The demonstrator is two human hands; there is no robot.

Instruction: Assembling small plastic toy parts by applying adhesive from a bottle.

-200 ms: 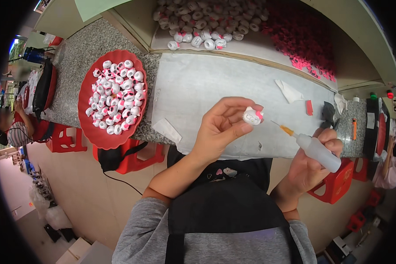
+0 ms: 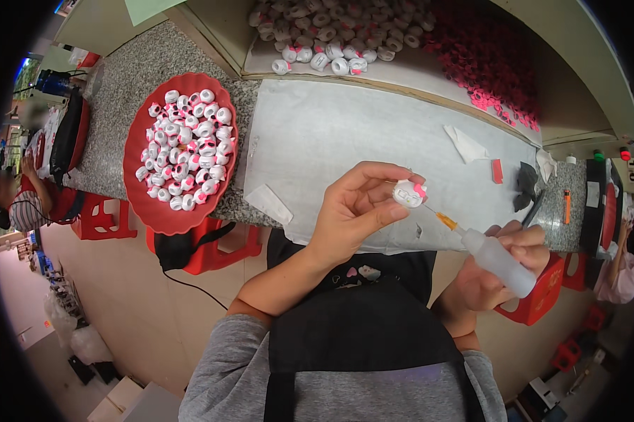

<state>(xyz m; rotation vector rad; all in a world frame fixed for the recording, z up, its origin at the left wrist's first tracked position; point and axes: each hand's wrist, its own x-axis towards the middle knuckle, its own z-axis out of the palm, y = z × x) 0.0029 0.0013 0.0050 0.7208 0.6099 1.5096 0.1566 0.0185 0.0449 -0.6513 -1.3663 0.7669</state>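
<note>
Between thumb and fingertips, my left hand pinches a small white cat-shaped head with a pink bow, above the paper sheet. My right hand is wrapped round a translucent squeeze bottle with an orange needle tip. The thin needle points up and left at the cat head's lower right side; whether it touches cannot be made out. To the left, a red scalloped tray holds many similar white heads with pink bows.
White paper covers the speckled stone counter. On the shelf behind lie more white heads and a heap of pink pieces. Crumpled tissue, a red scrap and an orange pen-like stick lie at the right. Red stools stand below.
My right hand has brought the bottle left and slightly down, so its needle is now close to the cat head. The cat head has tilted and shifted slightly in my left fingers.
</note>
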